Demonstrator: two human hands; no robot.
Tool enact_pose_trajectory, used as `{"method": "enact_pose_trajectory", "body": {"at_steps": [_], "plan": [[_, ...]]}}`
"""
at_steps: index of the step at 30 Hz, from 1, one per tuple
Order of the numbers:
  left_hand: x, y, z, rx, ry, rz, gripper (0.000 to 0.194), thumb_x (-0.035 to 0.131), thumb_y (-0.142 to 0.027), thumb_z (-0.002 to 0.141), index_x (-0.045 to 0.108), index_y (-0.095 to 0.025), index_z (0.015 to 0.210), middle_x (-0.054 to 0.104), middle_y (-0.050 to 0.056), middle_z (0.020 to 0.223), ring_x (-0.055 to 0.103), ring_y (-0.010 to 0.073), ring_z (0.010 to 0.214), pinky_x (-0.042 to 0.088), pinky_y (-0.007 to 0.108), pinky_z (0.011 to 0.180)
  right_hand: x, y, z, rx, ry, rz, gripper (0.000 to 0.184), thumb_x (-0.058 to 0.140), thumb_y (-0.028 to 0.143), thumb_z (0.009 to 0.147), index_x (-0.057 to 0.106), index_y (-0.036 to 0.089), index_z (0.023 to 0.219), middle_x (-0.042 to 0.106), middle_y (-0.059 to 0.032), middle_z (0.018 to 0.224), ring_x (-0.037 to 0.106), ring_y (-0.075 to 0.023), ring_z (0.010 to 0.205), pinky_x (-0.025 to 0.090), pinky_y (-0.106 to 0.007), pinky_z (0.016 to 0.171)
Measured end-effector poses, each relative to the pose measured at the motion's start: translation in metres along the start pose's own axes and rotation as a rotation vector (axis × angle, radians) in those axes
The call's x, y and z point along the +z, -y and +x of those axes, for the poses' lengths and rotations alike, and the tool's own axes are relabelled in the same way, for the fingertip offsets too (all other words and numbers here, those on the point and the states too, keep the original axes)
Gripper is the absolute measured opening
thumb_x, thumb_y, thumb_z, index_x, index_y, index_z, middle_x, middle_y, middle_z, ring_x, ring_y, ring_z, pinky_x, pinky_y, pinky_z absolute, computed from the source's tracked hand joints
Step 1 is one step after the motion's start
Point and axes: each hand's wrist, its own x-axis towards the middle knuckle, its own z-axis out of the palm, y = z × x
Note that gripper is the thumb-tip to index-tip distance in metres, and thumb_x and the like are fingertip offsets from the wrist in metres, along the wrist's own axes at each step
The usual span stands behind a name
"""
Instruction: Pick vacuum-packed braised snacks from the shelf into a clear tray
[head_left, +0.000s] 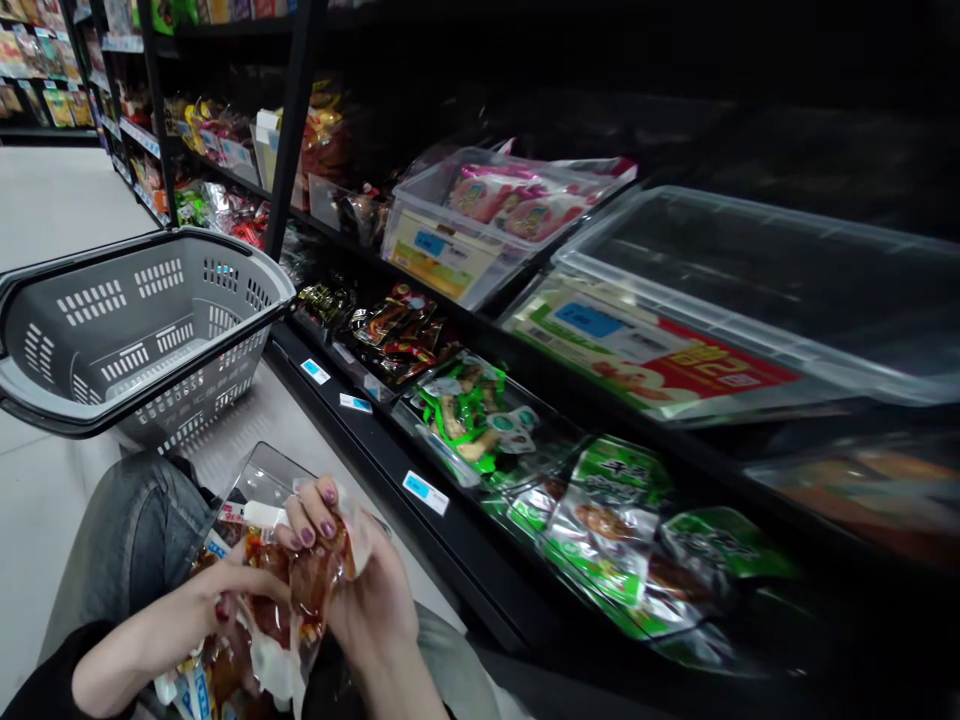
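The fingers [306,513] of the right hand [379,605] are bending closed over glossy brown packets [319,590], leaving little gap, while those of the left hand [214,603] are pressing against the packets' near left side; how firmly the left ones are gripping, I cannot tell. Right of the fingers and beyond them, a long black shelf [487,570] is running away into the aisle. Beyond them to the left, a grey basket [161,307] is standing on the floor. Further off to their right, a large clear bin [720,312] is resting on the upper shelf level, and a smaller bin holding pink packets [487,195] is sitting beside it. Nearer, bent knees in jeans [139,530] are flanking the hands, and a clear plastic box [266,468] is showing its edge just past the fingers. Right of them, green packets [604,575] are lying on the lowest level, above small price tags [426,493]. The handling seems to be sitting partway: some brown packets are being held together at the fingers, while other packets [196,692] are lying loose just below, apparently left for later handling.
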Motion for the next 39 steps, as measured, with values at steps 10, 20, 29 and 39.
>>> {"method": "enact_pose_trajectory", "body": {"at_steps": [10, 20, 29, 39], "plan": [[0.007, 0.001, 0.000, 0.039, -0.203, 0.143, 0.023, 0.080, -0.031, 0.056, 0.064, -0.016, 0.049, 0.063, 0.003, 0.083, 0.052, 0.0208, 0.087, 0.041, 0.026, 0.078, 0.002, -0.004, -0.005, 0.075, 0.130, -0.136, 0.027, 0.049, 0.044, 0.086, 0.052, 0.024, 0.067, 0.042, 0.0036, 0.052, 0.034, -0.0119, 0.039, 0.034, -0.022, 0.034], [0.009, -0.013, -0.023, 0.161, -0.478, 0.228, 0.018, 0.071, -0.027, 0.065, 0.069, -0.019, 0.049, 0.058, 0.005, 0.090, 0.054, 0.0188, 0.084, 0.043, 0.024, 0.076, -0.011, 0.050, -0.019, -0.059, -0.041, -1.183, 0.030, 0.067, 0.045, 0.075, 0.072, 0.020, 0.091, 0.072, -0.0079, 0.098, 0.066, -0.0238, 0.089, 0.051, -0.031, 0.078], [0.007, -0.013, -0.018, 0.128, -0.440, 0.293, 0.025, 0.068, -0.033, 0.069, 0.066, -0.019, 0.049, 0.060, 0.005, 0.094, 0.053, 0.0184, 0.081, 0.043, 0.025, 0.076, -0.001, 0.045, -0.001, -0.148, -0.122, -1.193, 0.015, 0.065, 0.029, 0.073, 0.071, 0.016, 0.077, 0.072, -0.0042, 0.073, 0.065, -0.0175, 0.070, 0.051, -0.026, 0.065], [-0.005, -0.005, -0.016, 0.100, -0.400, 0.216, 0.028, 0.069, -0.038, 0.068, 0.067, -0.017, 0.050, 0.062, 0.004, 0.083, 0.052, 0.0188, 0.077, 0.041, 0.025, 0.068, -0.009, 0.056, -0.006, -0.170, 0.058, -1.143, 0.025, 0.057, 0.038, 0.085, 0.074, 0.024, 0.097, 0.073, -0.0060, 0.099, 0.065, -0.0223, 0.090, 0.048, -0.033, 0.080]]}}
